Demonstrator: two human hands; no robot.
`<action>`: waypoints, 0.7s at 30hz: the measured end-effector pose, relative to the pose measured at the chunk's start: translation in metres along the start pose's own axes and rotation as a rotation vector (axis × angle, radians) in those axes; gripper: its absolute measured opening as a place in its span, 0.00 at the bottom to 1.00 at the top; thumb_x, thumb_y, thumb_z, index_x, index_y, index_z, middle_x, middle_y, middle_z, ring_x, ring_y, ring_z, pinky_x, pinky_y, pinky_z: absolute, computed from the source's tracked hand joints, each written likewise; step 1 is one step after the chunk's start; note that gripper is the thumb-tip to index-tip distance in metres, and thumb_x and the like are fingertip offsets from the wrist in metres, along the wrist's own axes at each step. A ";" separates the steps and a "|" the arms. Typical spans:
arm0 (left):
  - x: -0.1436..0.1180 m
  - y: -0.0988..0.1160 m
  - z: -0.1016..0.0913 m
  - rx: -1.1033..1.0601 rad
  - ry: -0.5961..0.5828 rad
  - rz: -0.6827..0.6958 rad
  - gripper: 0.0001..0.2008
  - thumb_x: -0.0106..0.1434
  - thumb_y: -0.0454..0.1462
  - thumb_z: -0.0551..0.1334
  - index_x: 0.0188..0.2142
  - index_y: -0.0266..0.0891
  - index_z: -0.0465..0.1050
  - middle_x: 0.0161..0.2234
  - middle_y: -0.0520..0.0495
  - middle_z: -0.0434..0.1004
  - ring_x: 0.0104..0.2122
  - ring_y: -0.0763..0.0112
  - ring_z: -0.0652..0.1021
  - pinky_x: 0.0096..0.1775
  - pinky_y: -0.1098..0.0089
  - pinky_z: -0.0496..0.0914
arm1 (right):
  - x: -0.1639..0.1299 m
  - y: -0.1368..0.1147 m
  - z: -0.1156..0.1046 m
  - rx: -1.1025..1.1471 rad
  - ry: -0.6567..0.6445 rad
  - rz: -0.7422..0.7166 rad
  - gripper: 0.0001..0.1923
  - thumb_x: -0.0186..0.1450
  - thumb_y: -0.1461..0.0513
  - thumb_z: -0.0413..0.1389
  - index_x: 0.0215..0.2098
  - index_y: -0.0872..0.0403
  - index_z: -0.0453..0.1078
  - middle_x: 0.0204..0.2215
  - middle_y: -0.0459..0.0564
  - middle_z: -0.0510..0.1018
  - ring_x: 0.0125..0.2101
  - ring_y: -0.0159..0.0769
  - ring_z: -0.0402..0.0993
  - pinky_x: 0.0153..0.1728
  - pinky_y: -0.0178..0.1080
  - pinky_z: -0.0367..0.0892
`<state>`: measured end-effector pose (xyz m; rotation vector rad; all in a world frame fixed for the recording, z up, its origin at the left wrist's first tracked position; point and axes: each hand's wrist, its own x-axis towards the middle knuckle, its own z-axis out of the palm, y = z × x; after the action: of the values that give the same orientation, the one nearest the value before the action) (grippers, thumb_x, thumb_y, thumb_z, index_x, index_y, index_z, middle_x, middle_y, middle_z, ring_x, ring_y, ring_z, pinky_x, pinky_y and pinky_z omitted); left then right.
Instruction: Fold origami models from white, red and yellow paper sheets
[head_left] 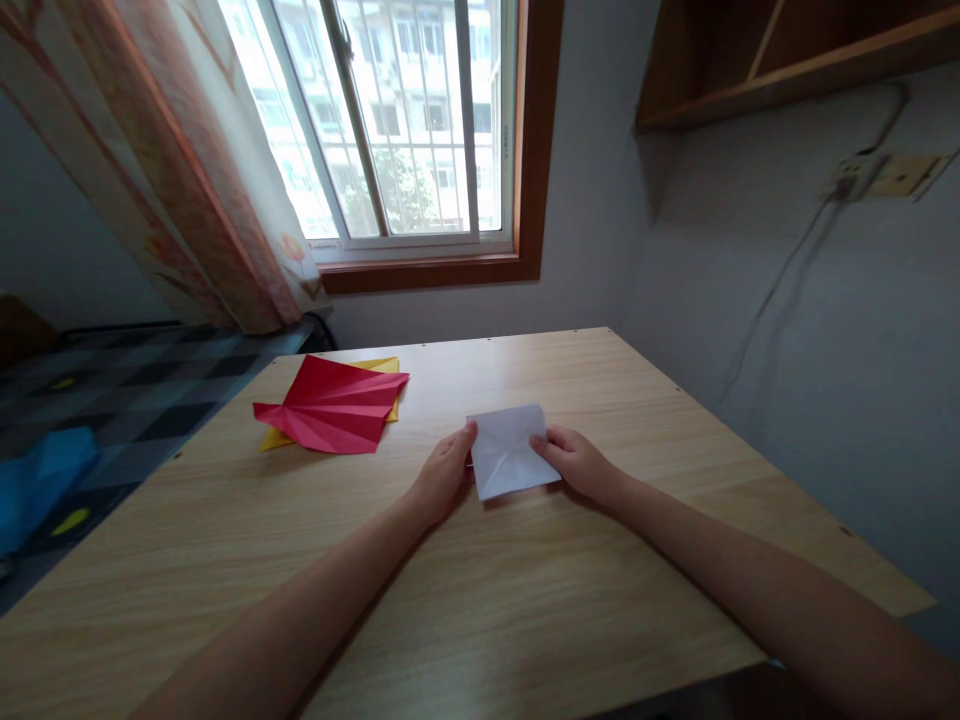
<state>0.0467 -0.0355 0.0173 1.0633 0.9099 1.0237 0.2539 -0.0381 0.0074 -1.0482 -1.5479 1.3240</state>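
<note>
A small white square of creased paper [508, 447] lies on the wooden table [480, 600] near its middle. My left hand [444, 477] grips the paper's left edge with thumb and fingers. My right hand [576, 462] holds its right edge the same way. The paper looks slightly lifted at the near side. To the left lies a red pleated folded paper [334, 405] resting on a yellow sheet [384, 368] that peeks out beneath it.
The table's right side runs along a grey wall with a socket and cable [862, 175]. A window [405, 120] and curtain [187, 170] stand behind. A bed with a checked cover [112, 390] and blue cloth [41, 480] lies left.
</note>
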 end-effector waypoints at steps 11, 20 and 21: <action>-0.003 0.001 0.000 0.279 -0.007 0.100 0.29 0.57 0.60 0.62 0.32 0.33 0.77 0.31 0.42 0.80 0.31 0.63 0.76 0.35 0.68 0.68 | 0.003 0.003 0.001 0.078 0.096 0.030 0.25 0.59 0.42 0.58 0.34 0.56 0.69 0.21 0.44 0.71 0.18 0.30 0.68 0.16 0.33 0.65; -0.009 0.006 0.007 0.237 -0.119 0.018 0.28 0.52 0.60 0.66 0.27 0.33 0.75 0.24 0.44 0.76 0.24 0.69 0.74 0.30 0.69 0.69 | 0.003 -0.003 0.002 0.082 0.190 -0.010 0.27 0.57 0.40 0.58 0.31 0.55 0.67 0.21 0.44 0.71 0.20 0.30 0.67 0.18 0.34 0.66; -0.008 0.005 0.006 0.255 -0.114 0.021 0.29 0.52 0.60 0.66 0.27 0.33 0.76 0.24 0.44 0.77 0.23 0.69 0.74 0.30 0.69 0.69 | 0.003 -0.004 0.002 0.090 0.194 -0.017 0.27 0.57 0.40 0.59 0.31 0.55 0.67 0.21 0.44 0.71 0.20 0.30 0.67 0.19 0.34 0.66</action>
<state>0.0495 -0.0443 0.0245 1.3333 0.9539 0.8699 0.2510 -0.0363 0.0110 -1.0710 -1.3382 1.2308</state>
